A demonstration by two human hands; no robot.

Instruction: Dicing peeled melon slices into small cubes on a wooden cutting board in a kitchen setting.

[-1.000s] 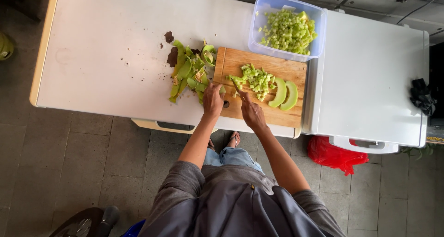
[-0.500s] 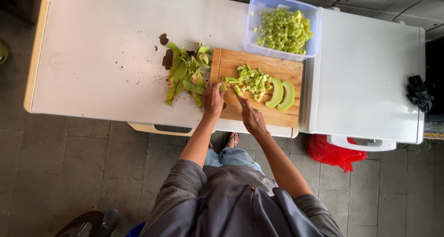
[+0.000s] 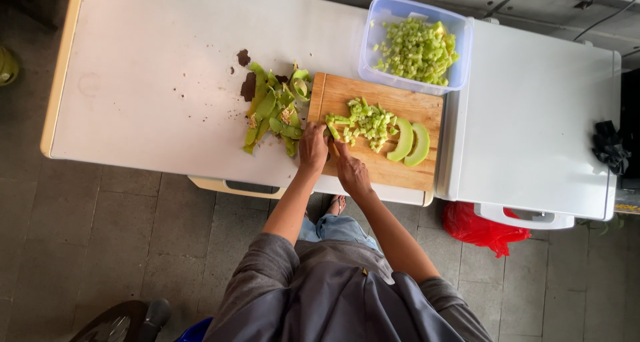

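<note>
A wooden cutting board (image 3: 393, 172) lies on the white table (image 3: 160, 82). On it sit a heap of diced green vegetable (image 3: 368, 122) and two pale green slices (image 3: 410, 142). My left hand (image 3: 312, 149) rests at the board's left edge, fingers curled down on a few green strips (image 3: 331, 124). My right hand (image 3: 351, 172) is right beside it, closed around a knife (image 3: 335, 146) whose blade is mostly hidden between the hands.
A pile of green peelings (image 3: 273, 109) and dark scraps (image 3: 247, 82) lies left of the board. A clear plastic tub (image 3: 460, 55) of diced vegetable stands behind it. A second white surface (image 3: 533, 115) adjoins on the right, with a black object (image 3: 608, 145) at its edge. A red bag (image 3: 477, 225) lies on the floor.
Both hands stay at the board's left edge with only small motions over the green strips. The view has shifted slightly.
</note>
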